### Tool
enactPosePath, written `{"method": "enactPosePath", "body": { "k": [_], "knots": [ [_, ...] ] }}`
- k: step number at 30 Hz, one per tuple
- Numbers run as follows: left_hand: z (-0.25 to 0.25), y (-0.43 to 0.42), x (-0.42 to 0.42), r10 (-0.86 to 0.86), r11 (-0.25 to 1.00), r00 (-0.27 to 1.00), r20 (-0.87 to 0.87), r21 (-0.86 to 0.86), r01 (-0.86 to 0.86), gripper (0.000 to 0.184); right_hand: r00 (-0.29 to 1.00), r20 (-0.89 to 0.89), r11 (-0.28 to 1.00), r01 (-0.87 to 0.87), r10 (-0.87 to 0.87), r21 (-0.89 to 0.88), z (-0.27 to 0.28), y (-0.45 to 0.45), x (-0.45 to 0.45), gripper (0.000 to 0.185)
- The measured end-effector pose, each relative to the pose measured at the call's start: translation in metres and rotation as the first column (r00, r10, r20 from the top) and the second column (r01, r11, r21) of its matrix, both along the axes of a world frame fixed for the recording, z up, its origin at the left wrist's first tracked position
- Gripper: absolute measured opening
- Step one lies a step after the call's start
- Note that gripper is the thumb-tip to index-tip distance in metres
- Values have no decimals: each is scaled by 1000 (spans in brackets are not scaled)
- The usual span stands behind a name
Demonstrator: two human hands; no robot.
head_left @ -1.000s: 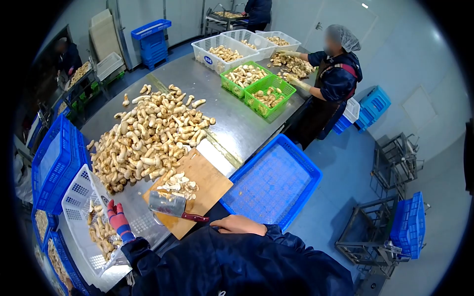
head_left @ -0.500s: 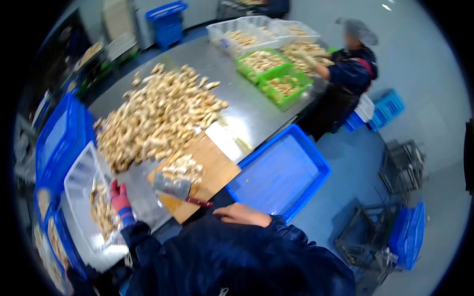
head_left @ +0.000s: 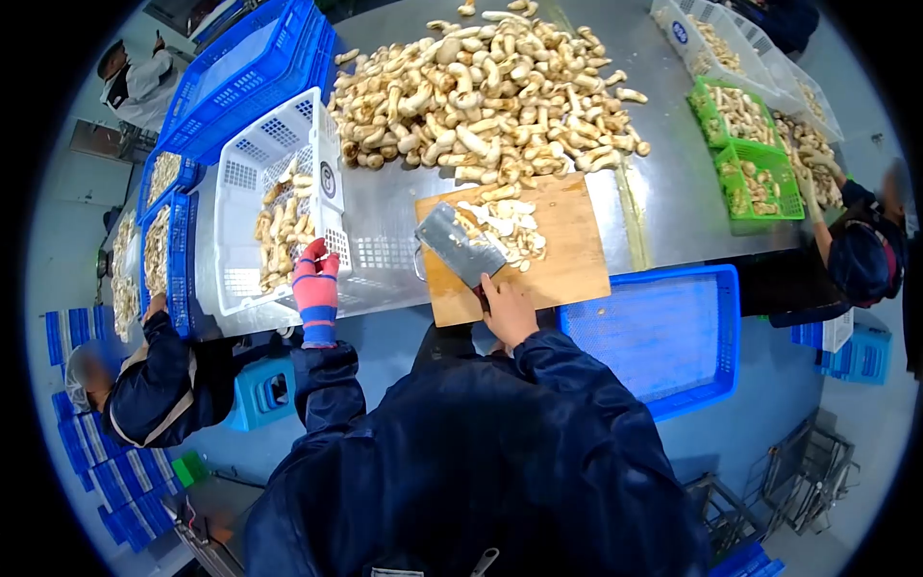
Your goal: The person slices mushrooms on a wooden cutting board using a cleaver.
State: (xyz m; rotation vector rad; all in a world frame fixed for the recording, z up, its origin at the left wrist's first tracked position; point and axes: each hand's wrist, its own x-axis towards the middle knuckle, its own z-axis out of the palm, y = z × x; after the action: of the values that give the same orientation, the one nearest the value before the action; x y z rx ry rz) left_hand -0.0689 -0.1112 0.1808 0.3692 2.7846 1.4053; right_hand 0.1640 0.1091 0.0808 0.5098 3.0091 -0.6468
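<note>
Bare right hand (head_left: 512,313): 12 o'clock; fingers on the dark red handle of a broad steel cleaver (head_left: 463,248); whether they close fully round it, cannot tell.
Cleaver: 12 o'clock, blade over the left part of a tan rectangular wooden cutting board (head_left: 572,231).
White mushroom slices (head_left: 517,231): loose heap on the board, just beyond the blade.
Handling advice: a full, firm wrap of the handle seems best; blade kept low, edge turned from the other hand, slices undisturbed.
Left hand in a red-and-blue striped knitted glove (head_left: 315,279): 10 to 11 o'clock, at the near right rim of the white basket; unclenched, fingers loosely bent, nothing seen held.
Large blue plastic tray (head_left: 663,332): 2 o'clock, below table level; small scraps on its mesh floor.
White perforated plastic basket (head_left: 252,146): 10 to 11 o'clock; whole cream-and-brown mushrooms inside.
Blue plastic crates (head_left: 183,240): 10 o'clock; mushrooms inside.
Whole-mushroom pile (head_left: 490,96): 12 o'clock, on the steel table (head_left: 673,212).
Two green plastic baskets (head_left: 790,207): 1 to 2 o'clock; mushrooms in both.
White plastic crates (head_left: 690,53): 1 o'clock, farther; mushrooms inside.
</note>
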Motion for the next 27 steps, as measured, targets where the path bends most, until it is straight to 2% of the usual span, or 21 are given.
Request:
{"method": "enactPosePath", "body": {
  "k": [2,3,6,7,9,10,11,12,14,15,16,17,18,19,21,22,23,24,27],
  "knots": [
    [-5,-4,5,7,1000,999,44,27,-9,34,999,47,997,-26,22,72,-16,-9,-16,54],
    [-10,-7,5,-4,1000,999,34,28,3,34,998,8,991,-65,64,118,-22,-8,-22,53],
    [-15,0,9,-32,999,995,98,-24,35,35,989,146,999,-32,37,-37,-28,-6,-34,55],
    [-26,0,6,-67,996,994,84,-55,71,35,994,106,995,-1,12,-100,-40,-5,-31,59],
    [-34,14,3,-120,991,989,91,-42,124,35,994,62,964,100,-87,-245,-3,6,-24,61],
    [-40,22,4,-141,989,985,96,-33,145,35,990,48,938,143,-135,-315,21,11,-22,61],
    [-50,29,5,-155,988,979,133,20,154,34,961,111,864,275,-252,-422,37,14,-22,54],
    [-52,41,8,-175,984,972,158,9,175,34,949,77,816,303,-306,-492,36,15,-20,49],
    [-68,63,16,-258,964,930,261,137,229,32,906,12,709,340,-424,-618,30,27,-13,41],
    [-80,75,20,-315,924,855,413,338,177,34,873,11,608,349,-488,-713,21,35,-13,32],
    [-91,89,23,-393,855,750,533,512,84,36,835,195,328,402,-514,-855,7,43,-9,23],
    [-98,104,24,-487,760,625,610,648,-41,39,809,311,-4,356,-498,-934,17,51,-7,17],
    [-98,122,26,-589,685,462,664,712,-150,53,795,414,-342,277,-444,-898,33,57,-6,15],
    [-98,137,32,-682,616,284,674,739,-275,68,817,400,-452,196,-416,-870,45,60,-3,22],
    [-82,170,47,-879,360,98,466,784,-506,80,873,353,-623,74,-337,-779,48,61,5,26],
    [-74,181,53,-945,241,24,326,743,-624,85,896,321,-701,17,-306,-713,48,60,9,28],
    [-70,190,56,-957,205,27,289,741,-640,89,918,296,-710,23,-264,-704,43,58,8,32],
    [-67,198,59,-968,169,31,250,735,-657,92,900,345,-701,64,-267,-711,40,57,9,34],
    [-96,206,54,-967,186,21,253,760,-623,88,821,416,-661,64,-392,-748,16,54,18,40]
  ]
}}
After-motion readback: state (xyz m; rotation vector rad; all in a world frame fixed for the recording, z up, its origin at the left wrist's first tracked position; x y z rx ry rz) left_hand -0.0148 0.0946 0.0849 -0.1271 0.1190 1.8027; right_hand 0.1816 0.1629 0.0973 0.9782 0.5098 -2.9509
